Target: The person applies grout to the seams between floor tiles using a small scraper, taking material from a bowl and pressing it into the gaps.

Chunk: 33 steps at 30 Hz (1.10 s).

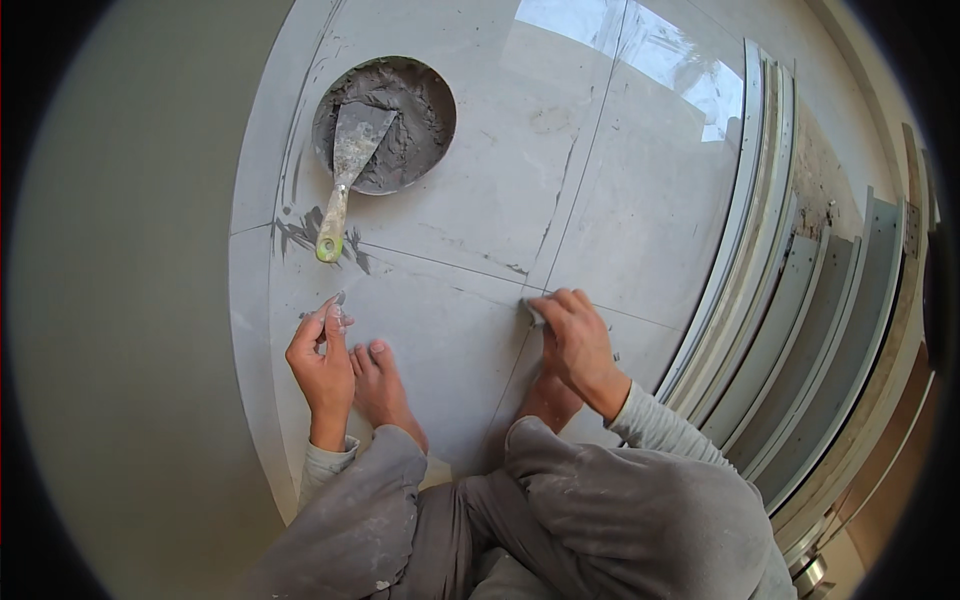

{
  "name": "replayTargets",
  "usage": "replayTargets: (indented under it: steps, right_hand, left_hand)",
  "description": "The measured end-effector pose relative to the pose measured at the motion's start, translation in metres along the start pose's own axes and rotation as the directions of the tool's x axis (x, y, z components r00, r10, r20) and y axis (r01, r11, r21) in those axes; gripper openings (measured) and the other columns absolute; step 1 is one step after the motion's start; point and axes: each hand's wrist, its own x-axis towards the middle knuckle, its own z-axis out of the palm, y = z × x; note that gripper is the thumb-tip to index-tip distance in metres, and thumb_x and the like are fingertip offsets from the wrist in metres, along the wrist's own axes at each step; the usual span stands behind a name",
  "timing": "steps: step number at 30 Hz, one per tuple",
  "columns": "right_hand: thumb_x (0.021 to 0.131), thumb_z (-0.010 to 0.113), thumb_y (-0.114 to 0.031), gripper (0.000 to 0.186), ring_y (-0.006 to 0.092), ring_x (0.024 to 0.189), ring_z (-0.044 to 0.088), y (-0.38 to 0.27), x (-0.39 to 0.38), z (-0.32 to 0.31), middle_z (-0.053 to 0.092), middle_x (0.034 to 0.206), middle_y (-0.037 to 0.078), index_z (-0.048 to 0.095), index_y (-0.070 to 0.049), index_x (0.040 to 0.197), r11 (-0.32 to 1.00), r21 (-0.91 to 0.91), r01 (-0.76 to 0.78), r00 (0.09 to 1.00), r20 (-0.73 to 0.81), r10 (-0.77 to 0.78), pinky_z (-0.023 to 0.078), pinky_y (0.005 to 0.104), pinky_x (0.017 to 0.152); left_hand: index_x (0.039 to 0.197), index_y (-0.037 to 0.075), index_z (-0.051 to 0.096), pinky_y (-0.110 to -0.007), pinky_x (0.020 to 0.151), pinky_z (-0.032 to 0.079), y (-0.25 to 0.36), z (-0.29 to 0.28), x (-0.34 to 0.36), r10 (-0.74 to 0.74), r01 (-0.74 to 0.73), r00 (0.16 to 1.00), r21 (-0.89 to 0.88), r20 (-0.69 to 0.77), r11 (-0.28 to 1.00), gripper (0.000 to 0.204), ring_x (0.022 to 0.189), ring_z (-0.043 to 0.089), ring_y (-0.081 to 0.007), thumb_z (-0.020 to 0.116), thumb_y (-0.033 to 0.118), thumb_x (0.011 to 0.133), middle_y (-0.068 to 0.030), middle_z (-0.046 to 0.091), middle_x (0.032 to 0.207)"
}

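Observation:
My right hand [580, 345] is closed, pinching a small grey flat piece [533, 311] against the tiled floor, where two joint lines cross. The fingers partly cover this piece, so its exact kind is hidden. My left hand [322, 365] is raised just beyond my left foot, thumb and fingers pinched together and smeared with grey. A small dark grey bit shows at its fingertips, too small to name. Beyond the left hand stands a round bowl [448, 135] of grey grout paste [412, 135]. A putty knife [350, 150] lies across it, its dirty handle over the near rim.
Light grey floor tiles [460, 235] carry dark smears along their joints. A plain greenish-grey surface [130, 300] borders them on the left. Several long metal door or window tracks [755, 260] run along the right. My bare feet [380, 375] are between my hands.

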Motion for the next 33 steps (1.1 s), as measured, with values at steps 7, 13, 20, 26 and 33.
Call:
replayTargets:
  steps: [7, 13, 20, 26, 33]
  right_hand:
    - [0.08, 0.062, 0.006, 0.03, 0.0347, 0.089, 0.062, 0.035, 0.063, -0.031, 0.067, 0.094, 0.014, 0.073, -0.005, 0.106, 0.987, 0.137, -0.08, 0.972, -0.211, 0.107, 0.051, 0.0433, 0.079]
    - [0.081, 0.059, 0.005, 0.028, 0.0347, 0.093, 0.059, 0.064, 0.14, -0.057, 0.065, 0.095, 0.013, 0.071, -0.004, 0.104, 0.979, -0.2, 0.042, 0.911, -0.394, -0.119, 0.051, 0.0427, 0.08]
    - [0.078, 0.061, 0.003, 0.036, 0.0294, 0.091, 0.058, -0.011, -0.007, 0.027, 0.062, 0.096, 0.007, 0.069, -0.008, 0.111, 0.988, -0.032, 0.149, 0.989, 0.006, -0.149, 0.053, 0.0372, 0.079]
    - [0.078, 0.065, 0.001, 0.04, 0.0296, 0.101, 0.06, -0.009, -0.037, 0.006, 0.065, 0.108, 0.008, 0.068, -0.007, 0.117, 0.99, 0.136, -0.024, 1.0, 0.008, 0.023, 0.054, 0.0384, 0.086]
    - [0.079, 0.066, 0.001, 0.036, 0.0312, 0.103, 0.059, 0.015, -0.042, -0.017, 0.066, 0.11, 0.009, 0.07, -0.005, 0.114, 0.981, 0.137, -0.14, 0.989, -0.018, 0.143, 0.054, 0.0395, 0.089]
  left_hand:
    - [0.118, -0.006, 0.072, -0.028, 0.068, 0.051, -0.006, -0.001, -0.002, 0.014, -0.014, 1.0, -0.004, -0.004, 1.0, 0.026, 0.083, 0.068, -0.0139, 0.059, 0.013, 0.105, -0.0093, 0.069, 0.09]
    - [0.118, -0.006, 0.072, -0.027, 0.069, 0.052, 0.005, 0.008, 0.0, 0.04, -0.039, 0.998, -0.017, 0.041, 0.999, 0.026, 0.083, 0.068, -0.0136, 0.059, 0.013, 0.105, -0.0088, 0.069, 0.091]
    - [0.121, -0.008, 0.07, -0.028, 0.079, 0.054, 0.006, 0.006, -0.001, -0.002, 0.0, 0.996, 0.015, 0.09, 1.0, 0.029, 0.087, 0.067, -0.0126, 0.058, 0.014, 0.106, -0.011, 0.073, 0.1]
    - [0.12, -0.006, 0.071, -0.027, 0.072, 0.052, 0.011, 0.016, -0.002, 0.048, -0.047, 0.991, -0.014, 0.125, 0.999, 0.027, 0.085, 0.068, -0.0134, 0.058, 0.013, 0.105, -0.0091, 0.073, 0.098]
    - [0.119, -0.005, 0.072, -0.027, 0.073, 0.055, 0.027, 0.038, -0.007, 0.013, -0.009, 0.95, -0.015, 0.312, 1.0, 0.024, 0.081, 0.068, -0.0121, 0.062, 0.007, 0.101, -0.0118, 0.078, 0.096]
